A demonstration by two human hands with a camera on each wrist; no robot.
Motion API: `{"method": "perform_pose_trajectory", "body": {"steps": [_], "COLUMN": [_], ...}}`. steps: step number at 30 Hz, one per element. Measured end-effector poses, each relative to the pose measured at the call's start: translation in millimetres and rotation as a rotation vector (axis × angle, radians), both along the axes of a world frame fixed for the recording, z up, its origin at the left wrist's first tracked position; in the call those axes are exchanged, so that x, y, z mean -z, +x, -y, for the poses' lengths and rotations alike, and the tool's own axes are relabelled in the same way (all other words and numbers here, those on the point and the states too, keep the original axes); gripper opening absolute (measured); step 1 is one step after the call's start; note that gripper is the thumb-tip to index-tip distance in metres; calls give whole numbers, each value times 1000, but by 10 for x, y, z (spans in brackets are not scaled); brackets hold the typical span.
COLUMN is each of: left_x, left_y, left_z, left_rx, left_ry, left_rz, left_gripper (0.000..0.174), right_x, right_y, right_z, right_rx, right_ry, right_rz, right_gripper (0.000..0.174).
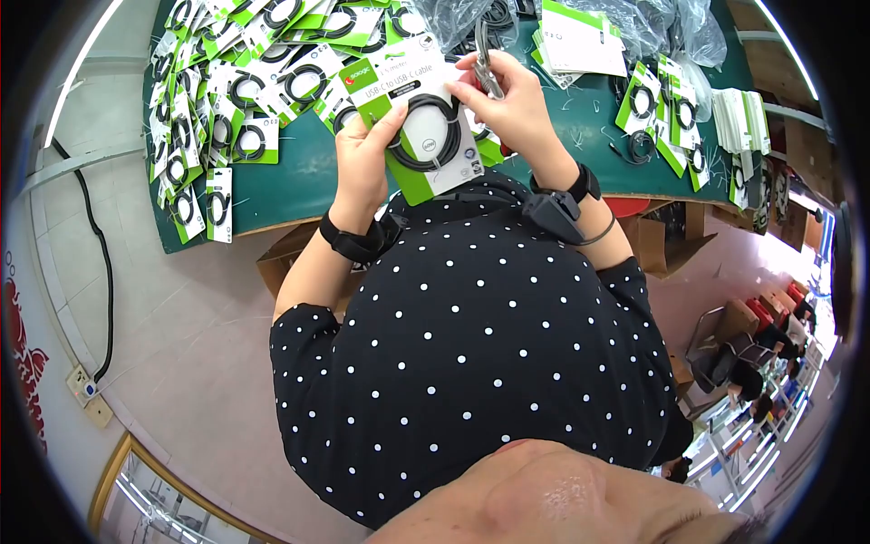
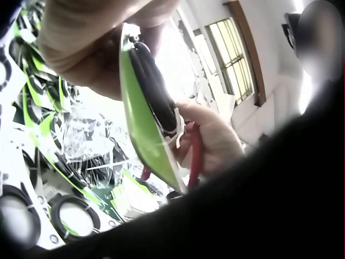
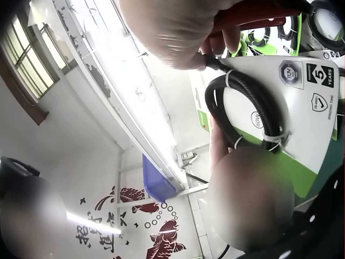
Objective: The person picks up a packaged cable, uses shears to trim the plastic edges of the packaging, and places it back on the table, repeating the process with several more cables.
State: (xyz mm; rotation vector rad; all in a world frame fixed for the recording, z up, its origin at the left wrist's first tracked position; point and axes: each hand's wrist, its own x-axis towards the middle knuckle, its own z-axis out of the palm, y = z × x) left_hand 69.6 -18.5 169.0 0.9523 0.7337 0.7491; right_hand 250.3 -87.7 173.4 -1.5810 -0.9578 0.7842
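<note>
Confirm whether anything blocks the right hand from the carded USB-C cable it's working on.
Nothing visible: the right hand has its thumb at the carded USB-C to USB-C cable. The red-handled pliers sit in that same hand, not in between. The left hand grips the other side.

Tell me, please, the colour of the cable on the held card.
Black; the cable shows best in the right wrist view.

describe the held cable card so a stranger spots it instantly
Find the green table in the head view, then its near edge above the dotted shirt. There the left hand holds a white and green card with a coiled black cable. Unlike similar cards piled on the table, this one is held up.
</note>
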Motion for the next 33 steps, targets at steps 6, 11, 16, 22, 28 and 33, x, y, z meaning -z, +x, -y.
{"method": "perform_pose_trajectory", "body": {"steps": [6, 11, 16, 22, 28, 33], "left_x": [110, 125, 45, 126, 179, 119], "left_y": [17, 46, -62, -133, -118, -105], "left_z": [-152, -186, -191, -228, -210, -190], "left_rx": [-9, -41, 207, 228, 200, 216], "left_ry": [-340, -380, -441, -532, -515, -430], "left_rz": [52, 107, 39, 82, 105, 55], "left_gripper": [29, 33, 35, 35, 33, 33], "right_x": [45, 7, 70, 163, -148, -107], "right_y": [7, 30, 80, 27, -59, -44], "right_z": [-45, 58, 29, 21, 166, 158], "right_rx": [76, -128, -164, 79, -222, -252], "right_ry": [149, -96, -174, 201, 112, 116], "right_rz": [165, 95, 30, 458, 576, 569], "right_gripper": [32, 36, 38, 32, 29, 29]}}
